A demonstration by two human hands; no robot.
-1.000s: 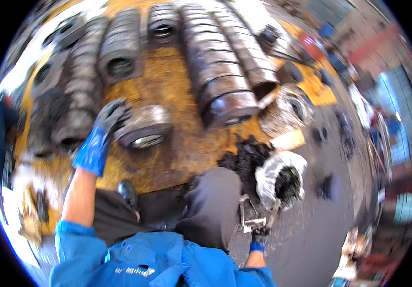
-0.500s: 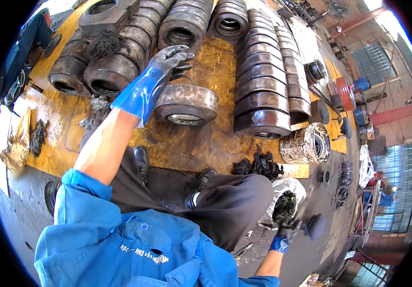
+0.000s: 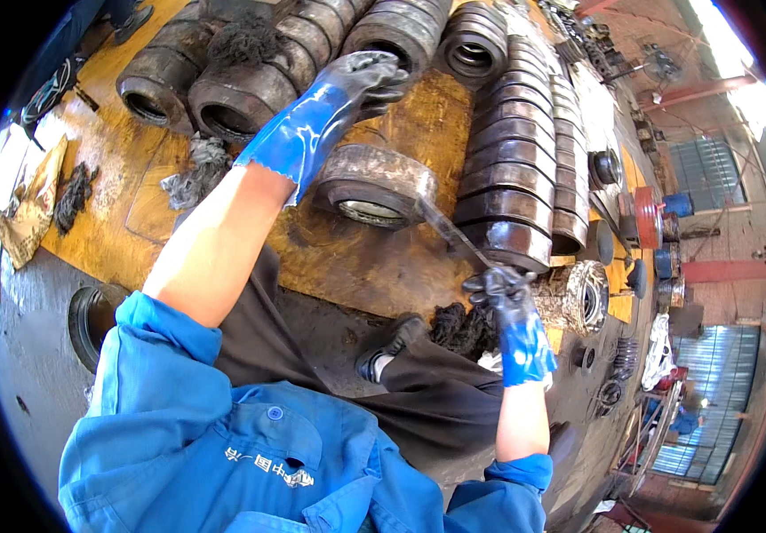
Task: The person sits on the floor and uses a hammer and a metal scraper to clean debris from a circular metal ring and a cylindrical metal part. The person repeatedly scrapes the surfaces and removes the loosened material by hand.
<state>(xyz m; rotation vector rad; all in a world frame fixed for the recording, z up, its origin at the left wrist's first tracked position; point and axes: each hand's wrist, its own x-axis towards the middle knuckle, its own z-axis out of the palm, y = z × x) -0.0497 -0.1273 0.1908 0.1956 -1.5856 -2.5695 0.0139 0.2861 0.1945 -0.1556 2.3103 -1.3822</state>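
Note:
My left hand (image 3: 372,82), in a blue and grey glove, is open with its fingers stretched out, holding nothing. It hovers beyond a single thick metal ring (image 3: 379,182), close to the end of a row of dark rings (image 3: 398,34). My right hand (image 3: 503,289), in the same kind of glove, is closed around the near end of a thin flat metal strip (image 3: 454,233). The strip slants up and left, its far end at the single ring's right side; motion blurs it, and whether it touches is unclear.
Rows of stacked rings (image 3: 507,160) stand right of the single ring on a stained yellow board (image 3: 330,275). A grease-smeared cylinder (image 3: 570,298) and dark rags (image 3: 465,329) lie nearer. Left are grey rags (image 3: 198,173) and a loose ring (image 3: 90,320).
My right hand has come up and left from beside the white bag with dark stuff, now with the strip in it. My left hand stays open near the single ring. The view has shifted.

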